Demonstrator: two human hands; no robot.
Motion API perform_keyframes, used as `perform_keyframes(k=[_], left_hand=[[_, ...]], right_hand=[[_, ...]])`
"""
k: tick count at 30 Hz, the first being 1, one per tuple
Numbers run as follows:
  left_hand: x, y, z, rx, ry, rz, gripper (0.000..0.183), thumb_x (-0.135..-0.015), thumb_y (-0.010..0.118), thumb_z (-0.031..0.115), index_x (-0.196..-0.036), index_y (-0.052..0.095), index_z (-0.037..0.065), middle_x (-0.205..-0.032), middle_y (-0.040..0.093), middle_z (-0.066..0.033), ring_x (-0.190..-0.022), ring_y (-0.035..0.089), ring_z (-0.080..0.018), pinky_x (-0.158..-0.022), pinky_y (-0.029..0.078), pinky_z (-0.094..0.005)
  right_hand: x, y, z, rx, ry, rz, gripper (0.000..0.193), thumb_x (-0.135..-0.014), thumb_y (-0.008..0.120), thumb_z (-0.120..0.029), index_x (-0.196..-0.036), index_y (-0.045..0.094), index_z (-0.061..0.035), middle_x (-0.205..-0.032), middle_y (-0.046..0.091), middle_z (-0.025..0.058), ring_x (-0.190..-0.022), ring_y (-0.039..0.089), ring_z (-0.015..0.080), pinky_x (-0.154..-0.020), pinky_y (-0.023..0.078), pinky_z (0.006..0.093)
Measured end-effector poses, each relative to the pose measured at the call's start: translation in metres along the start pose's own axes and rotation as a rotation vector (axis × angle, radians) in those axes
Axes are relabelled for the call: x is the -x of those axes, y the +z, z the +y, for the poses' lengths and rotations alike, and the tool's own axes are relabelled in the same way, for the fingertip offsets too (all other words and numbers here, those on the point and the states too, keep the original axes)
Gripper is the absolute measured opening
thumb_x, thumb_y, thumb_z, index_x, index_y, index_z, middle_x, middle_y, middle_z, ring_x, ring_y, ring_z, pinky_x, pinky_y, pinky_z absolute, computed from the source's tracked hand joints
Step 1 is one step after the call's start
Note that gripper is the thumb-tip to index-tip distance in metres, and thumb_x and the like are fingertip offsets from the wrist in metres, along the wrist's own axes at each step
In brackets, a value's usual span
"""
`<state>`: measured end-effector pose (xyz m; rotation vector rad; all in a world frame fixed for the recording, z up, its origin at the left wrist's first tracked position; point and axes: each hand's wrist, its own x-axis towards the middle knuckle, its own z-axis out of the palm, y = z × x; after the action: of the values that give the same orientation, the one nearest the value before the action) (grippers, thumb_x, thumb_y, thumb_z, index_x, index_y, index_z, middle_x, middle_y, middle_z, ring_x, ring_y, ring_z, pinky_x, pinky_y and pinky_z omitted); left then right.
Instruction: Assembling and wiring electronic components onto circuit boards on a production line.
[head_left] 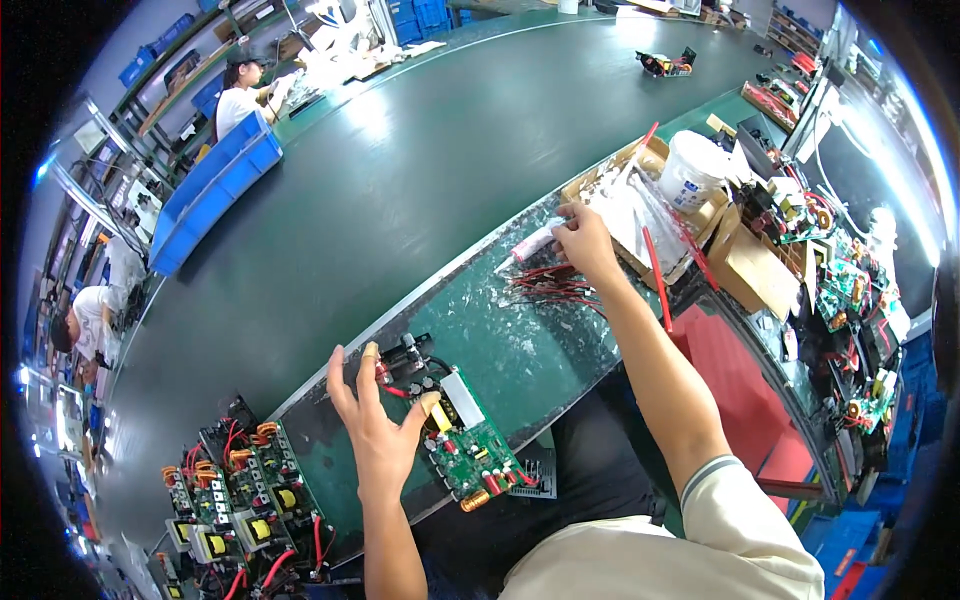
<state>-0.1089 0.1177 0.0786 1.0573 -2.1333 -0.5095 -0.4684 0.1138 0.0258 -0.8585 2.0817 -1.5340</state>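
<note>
A green circuit board (475, 450) with a white metal heat sink, a yellow part and a copper coil lies at the bench's near edge. My left hand (380, 430) is beside it with fingers spread; the thumb rests at the board's yellow part, and the fingertips reach toward the black and red connectors (400, 362). Coverings wrap the thumb tip and one fingertip. Farther right, my right hand (588, 245) closes its fingers at the back end of a white and pink squeeze tube (532, 244), whose nozzle points left. Thin red wires (555, 287) lie just below the tube.
Several assembled boards (235, 500) crowd the lower left. A cardboard box (625, 195) with a plastic bag, a white bucket (692, 168) and heaped boards (850, 290) fill the right. Across the green belt (400, 180) stand a blue crate (215, 195) and two people. One assembly (667, 64) sits far off.
</note>
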Motion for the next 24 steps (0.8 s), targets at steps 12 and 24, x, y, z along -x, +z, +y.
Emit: perform_keyframes(k=[12, 24], left_hand=[[0.014, -0.016, -0.001, -0.051, 0.042, 0.112, 0.076, -0.072, 0.085, 0.013, -0.139, 0.049, 0.009, -0.154, 0.027, -0.0181, -0.141, 0.031, -0.0375, -0.113, 0.030, -0.0512], [0.029, -0.021, -0.024, -0.102, 0.051, 0.130, 0.077, -0.073, 0.086, 0.012, -0.140, 0.047, 0.008, -0.153, 0.027, -0.0191, -0.140, 0.032, -0.0376, -0.113, 0.031, -0.0485]], right_hand=[[0.059, -0.035, -0.020, -1.034, 0.333, -0.494, 0.023, -0.089, 0.052, 0.005, -0.109, 0.062, 0.0003, -0.101, 0.065, 0.0071, -0.082, 0.062, 0.0134, -0.068, 0.051, 0.0235], [0.125, -0.030, 0.025, 0.454, -0.565, -0.400, 0.013, -0.084, 0.065, -0.003, -0.096, 0.071, -0.0008, -0.090, 0.063, 0.0132, -0.086, 0.062, 0.0339, -0.080, 0.050, 0.0377]])
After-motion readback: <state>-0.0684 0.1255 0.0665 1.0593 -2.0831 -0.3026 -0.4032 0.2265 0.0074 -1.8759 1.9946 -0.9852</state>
